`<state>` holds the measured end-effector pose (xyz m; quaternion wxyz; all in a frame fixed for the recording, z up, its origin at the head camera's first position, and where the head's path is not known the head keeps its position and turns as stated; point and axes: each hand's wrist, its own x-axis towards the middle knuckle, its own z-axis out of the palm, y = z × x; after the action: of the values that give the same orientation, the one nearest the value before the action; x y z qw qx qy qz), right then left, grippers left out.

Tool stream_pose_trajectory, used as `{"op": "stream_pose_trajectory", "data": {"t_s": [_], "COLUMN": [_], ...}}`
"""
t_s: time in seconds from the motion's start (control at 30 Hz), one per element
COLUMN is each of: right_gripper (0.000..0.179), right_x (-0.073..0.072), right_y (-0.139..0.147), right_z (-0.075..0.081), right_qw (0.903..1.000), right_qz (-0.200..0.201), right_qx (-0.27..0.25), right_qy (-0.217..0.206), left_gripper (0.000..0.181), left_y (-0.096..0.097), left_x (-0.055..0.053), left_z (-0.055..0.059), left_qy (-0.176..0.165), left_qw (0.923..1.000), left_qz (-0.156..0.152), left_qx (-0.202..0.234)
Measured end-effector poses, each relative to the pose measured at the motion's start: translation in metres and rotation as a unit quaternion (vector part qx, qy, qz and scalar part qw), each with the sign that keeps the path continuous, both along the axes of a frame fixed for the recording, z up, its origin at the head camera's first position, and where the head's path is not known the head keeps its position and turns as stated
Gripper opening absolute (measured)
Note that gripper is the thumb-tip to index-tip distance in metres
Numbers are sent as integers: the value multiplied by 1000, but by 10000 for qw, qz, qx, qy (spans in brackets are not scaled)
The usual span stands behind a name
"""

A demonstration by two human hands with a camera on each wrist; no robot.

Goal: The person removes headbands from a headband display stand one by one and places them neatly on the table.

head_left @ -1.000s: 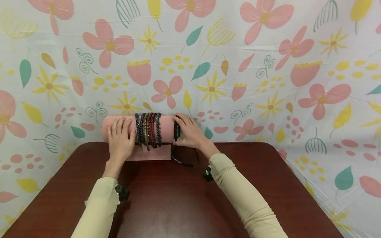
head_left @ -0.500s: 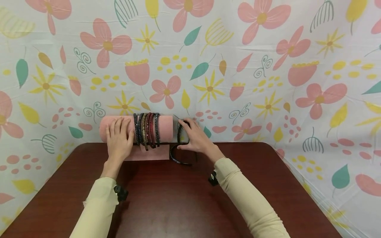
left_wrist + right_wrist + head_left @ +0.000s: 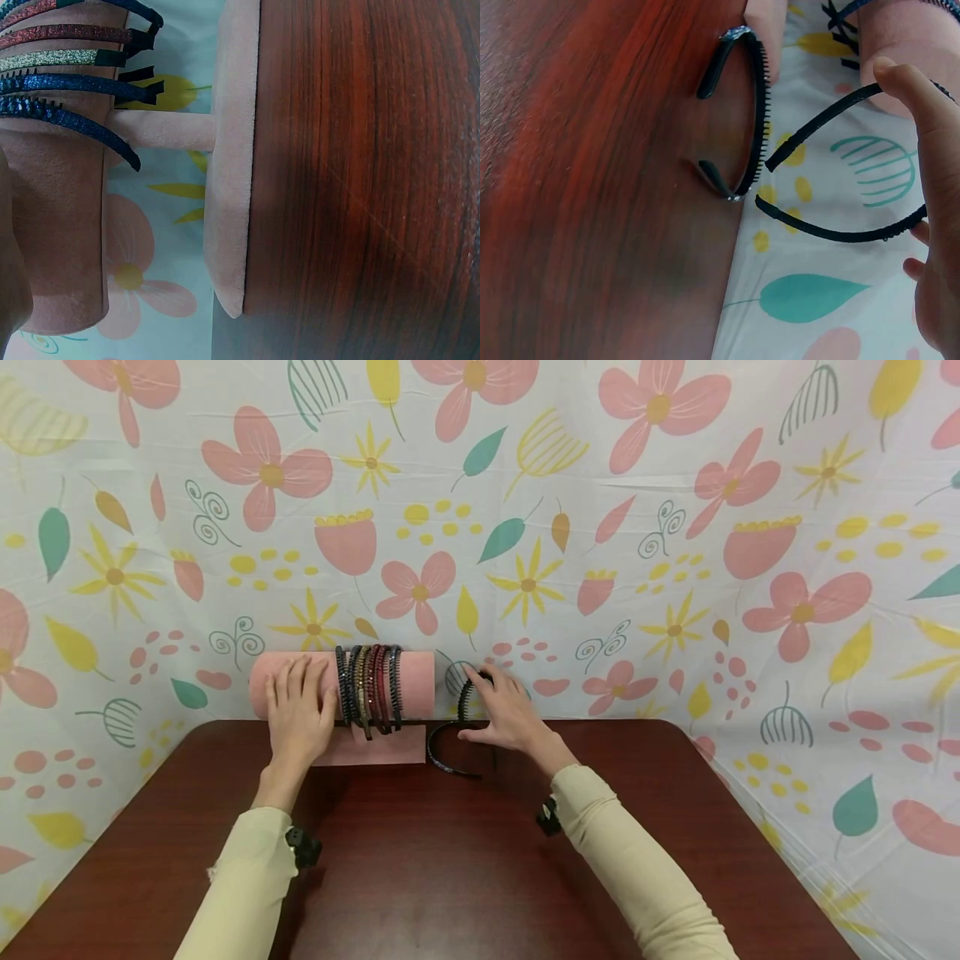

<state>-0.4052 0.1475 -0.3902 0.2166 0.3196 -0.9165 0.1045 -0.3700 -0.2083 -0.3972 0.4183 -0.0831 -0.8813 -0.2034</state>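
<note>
My left hand [image 3: 300, 706] rests over the left part of a pink padded roll, a headband stand [image 3: 417, 685], with fingers laid across its top. Several glittery headbands [image 3: 378, 689] in blue, gold and red sit around the roll's middle. To the right of the roll, my right hand [image 3: 513, 714] holds a black toothed headband [image 3: 832, 234]. In the right wrist view its two ends point away from the hand, toward the table, and the thumb lies on one arm of it. The roll's right end is bare.
Another dark headband [image 3: 759, 124] with sparkly trim lies on the brown table [image 3: 420, 843], beside the stand's pink base [image 3: 397, 748]. A floral cloth [image 3: 525, 485] hangs right behind the table's far edge.
My right hand has moved right with the black headband, from the roll's right end to clear of it. My left hand has stayed on the roll.
</note>
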Motion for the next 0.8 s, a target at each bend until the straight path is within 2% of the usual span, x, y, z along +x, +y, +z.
{"op": "stream_pose_trajectory", "data": {"t_s": [0.23, 0.57, 0.7, 0.8], "right_gripper": [108, 101, 96, 95], "right_x": [3, 4, 2, 2], "right_y": [11, 28, 34, 39], "right_z": [-8, -19, -25, -28], "right_qw": [9998, 9994, 9985, 9969], "right_qz": [-90, -332, -537, -784], "right_qx": [61, 66, -22, 14], "right_qy": [156, 71, 79, -81], "left_gripper": [45, 45, 45, 45], "left_y": [-1, -1, -1, 0], "left_x": [1, 2, 2, 1], "left_z": [-1, -1, -1, 0], "left_qy": [-43, -48, -29, -43], "left_qw": [10000, 10000, 10000, 10000], "left_qz": [4, -8, -12, -10], "left_qx": [1, 13, 18, 17]}}
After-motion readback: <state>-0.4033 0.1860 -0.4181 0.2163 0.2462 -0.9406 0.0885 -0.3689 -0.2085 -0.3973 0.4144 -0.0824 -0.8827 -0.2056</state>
